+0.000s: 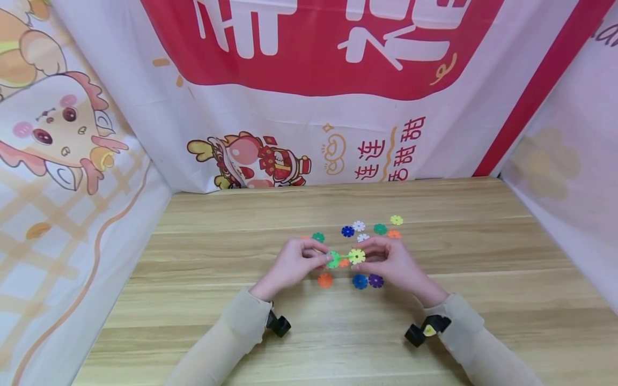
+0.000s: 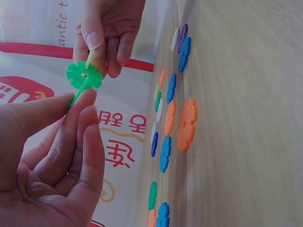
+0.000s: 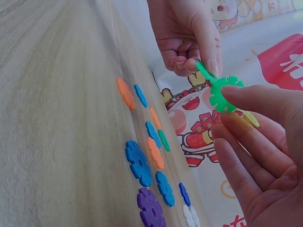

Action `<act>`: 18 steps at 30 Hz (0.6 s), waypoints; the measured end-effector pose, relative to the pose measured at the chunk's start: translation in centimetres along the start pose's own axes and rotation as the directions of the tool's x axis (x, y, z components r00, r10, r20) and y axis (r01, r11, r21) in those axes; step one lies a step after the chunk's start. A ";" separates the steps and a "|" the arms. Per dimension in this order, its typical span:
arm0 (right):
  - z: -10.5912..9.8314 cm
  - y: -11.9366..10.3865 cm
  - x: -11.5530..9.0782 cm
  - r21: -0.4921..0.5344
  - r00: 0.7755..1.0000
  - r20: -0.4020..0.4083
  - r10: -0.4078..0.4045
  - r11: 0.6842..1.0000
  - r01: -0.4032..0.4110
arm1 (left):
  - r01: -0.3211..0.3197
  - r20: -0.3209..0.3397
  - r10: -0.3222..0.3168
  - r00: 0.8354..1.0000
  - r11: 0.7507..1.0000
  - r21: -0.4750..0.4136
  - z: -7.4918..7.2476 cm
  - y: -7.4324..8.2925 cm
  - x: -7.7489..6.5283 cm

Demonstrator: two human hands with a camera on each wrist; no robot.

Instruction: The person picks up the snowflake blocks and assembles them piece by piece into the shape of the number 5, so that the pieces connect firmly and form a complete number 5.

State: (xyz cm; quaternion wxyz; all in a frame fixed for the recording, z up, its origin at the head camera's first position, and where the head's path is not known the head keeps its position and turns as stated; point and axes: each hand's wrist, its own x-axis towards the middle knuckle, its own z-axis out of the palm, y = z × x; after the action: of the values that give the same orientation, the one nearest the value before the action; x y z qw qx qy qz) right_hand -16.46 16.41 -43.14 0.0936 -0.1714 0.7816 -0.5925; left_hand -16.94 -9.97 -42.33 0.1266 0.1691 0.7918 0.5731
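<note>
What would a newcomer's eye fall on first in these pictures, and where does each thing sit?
Probably the big red printed shape with white lettering, high on the white cloth backdrop. Then, below centre in the head view, the left hand pinches a bright green, flower-shaped plastic disc, the right hand a similar yellow disc. Around them, similar loose discs in orange, blue, purple, green and white dot the wood-grain table.

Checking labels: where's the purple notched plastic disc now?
Head view: the purple notched plastic disc lies on the wood-grain table, right of a blue notched plastic disc, near the right hand.
</note>
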 end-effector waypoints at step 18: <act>0.6 0.2 0.0 0.001 0.998 -0.029 -0.057 0.998 0.057 | 0.047 -0.018 -0.048 0.999 0.998 -0.033 0.0 -0.1 0.0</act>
State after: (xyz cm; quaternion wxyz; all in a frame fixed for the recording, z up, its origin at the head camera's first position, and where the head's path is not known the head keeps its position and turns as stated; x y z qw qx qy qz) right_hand -16.25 15.94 -43.45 0.0654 -0.1848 0.7773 -0.5979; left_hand -16.99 -9.99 -42.42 0.1354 0.1428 0.7873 0.5843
